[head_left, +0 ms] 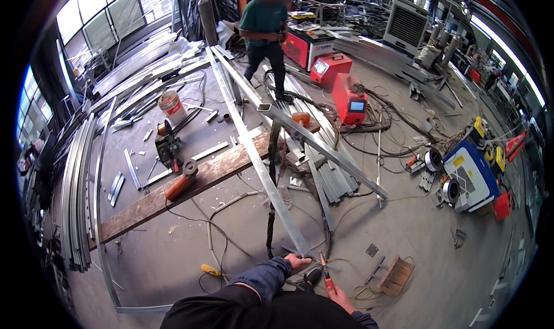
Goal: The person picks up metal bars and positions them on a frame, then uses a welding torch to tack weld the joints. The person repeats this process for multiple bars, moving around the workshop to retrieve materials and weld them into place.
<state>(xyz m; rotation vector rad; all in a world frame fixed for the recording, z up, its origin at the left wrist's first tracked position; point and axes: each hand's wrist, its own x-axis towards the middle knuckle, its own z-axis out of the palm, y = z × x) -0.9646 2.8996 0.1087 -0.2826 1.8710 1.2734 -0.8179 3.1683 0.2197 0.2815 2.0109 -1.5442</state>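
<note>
Far left: one white plastic bucket (172, 106) with a red band, standing on the floor. Near it, one long brown wooden plank (190, 185) with one orange angle grinder (180, 182) lying on top. Near middle: left hand (297, 263), fingers closed on the near end of one long grey metal bar (259, 162). Just right: right hand (339, 295), fingers wrapped round one red-handled welding holder (325, 274). Far right of middle: two red welding boxes (350, 101). Far right: one blue and white machine (473, 176).

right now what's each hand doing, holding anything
Left hand: closed on the near end of the long metal bar.
Right hand: closed around a red-handled welding torch.
</note>
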